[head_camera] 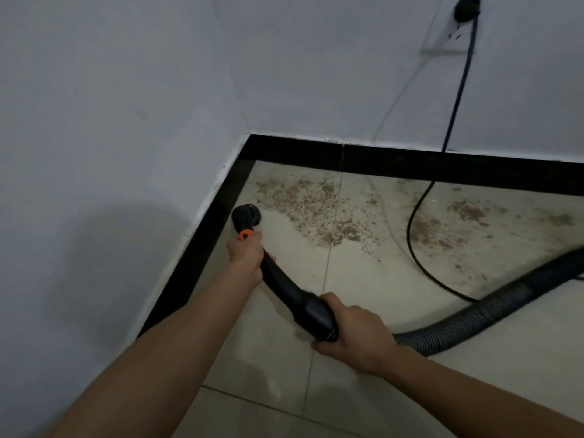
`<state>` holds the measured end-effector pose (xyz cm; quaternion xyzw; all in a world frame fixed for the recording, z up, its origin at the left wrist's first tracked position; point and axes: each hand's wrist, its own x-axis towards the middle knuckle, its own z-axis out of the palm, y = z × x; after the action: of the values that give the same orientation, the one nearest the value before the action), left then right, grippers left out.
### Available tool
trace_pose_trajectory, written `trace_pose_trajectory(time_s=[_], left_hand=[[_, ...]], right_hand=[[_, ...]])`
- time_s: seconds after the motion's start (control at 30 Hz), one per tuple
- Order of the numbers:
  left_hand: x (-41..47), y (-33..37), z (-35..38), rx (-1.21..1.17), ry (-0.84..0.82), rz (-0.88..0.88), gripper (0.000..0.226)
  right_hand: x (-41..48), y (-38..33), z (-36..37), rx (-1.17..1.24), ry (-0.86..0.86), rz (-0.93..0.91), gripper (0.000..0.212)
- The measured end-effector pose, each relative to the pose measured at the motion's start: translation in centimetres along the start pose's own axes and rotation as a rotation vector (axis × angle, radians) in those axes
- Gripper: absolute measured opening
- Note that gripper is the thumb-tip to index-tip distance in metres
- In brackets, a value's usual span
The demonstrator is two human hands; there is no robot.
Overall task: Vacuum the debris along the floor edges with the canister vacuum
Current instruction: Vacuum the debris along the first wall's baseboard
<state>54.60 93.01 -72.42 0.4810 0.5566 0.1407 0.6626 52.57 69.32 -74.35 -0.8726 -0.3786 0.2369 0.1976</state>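
Note:
My left hand (247,257) grips the black vacuum wand (284,287) just behind its orange collar (245,234). The round black nozzle (246,214) sits on the floor tile beside the left black baseboard (202,245), near the room corner. My right hand (350,331) grips the wand's thicker black handle end, where the ribbed grey hose (493,311) joins and runs off to the right. Brown crumbly debris (303,200) is scattered on the beige tiles to the right of the nozzle, with another patch (467,216) further right near the back baseboard.
A black power cord (420,213) hangs from a wall socket (467,7) at the top right and loops across the floor through the debris. White walls meet at the corner (249,134). The tiles close to me show little debris.

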Motion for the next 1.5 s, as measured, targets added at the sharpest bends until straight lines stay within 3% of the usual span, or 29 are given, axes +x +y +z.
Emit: trace_pose_trajectory(time_s=[0.23,0.7,1.17,1.37,1.5], left_hand=[[4.8,3.5,-0.4,0.045,-0.141,0.007,0.039],[13.9,10.6,8.0,0.179,-0.191,0.106,0.048],[8.0,7.2,9.7,0.301,-0.452,0.047,0.036],[5.5,5.2,3.9,0.295,-0.323,0.009,0.038],[2.9,4.0,0.7,0.303,-0.283,-0.014,0.036]], right_hand=[[5.4,-2.1,0.5,-0.076,0.077,0.058,0.057],[16.4,-1.2,-4.9,-0.082,0.097,0.234,0.052],[8.2,-1.3,-3.4,-0.037,0.134,0.27,0.05],[5.1,-3.6,-1.7,-0.006,0.165,0.191,0.082],[4.3,-4.8,-1.2,-0.048,0.227,0.158,0.061]])
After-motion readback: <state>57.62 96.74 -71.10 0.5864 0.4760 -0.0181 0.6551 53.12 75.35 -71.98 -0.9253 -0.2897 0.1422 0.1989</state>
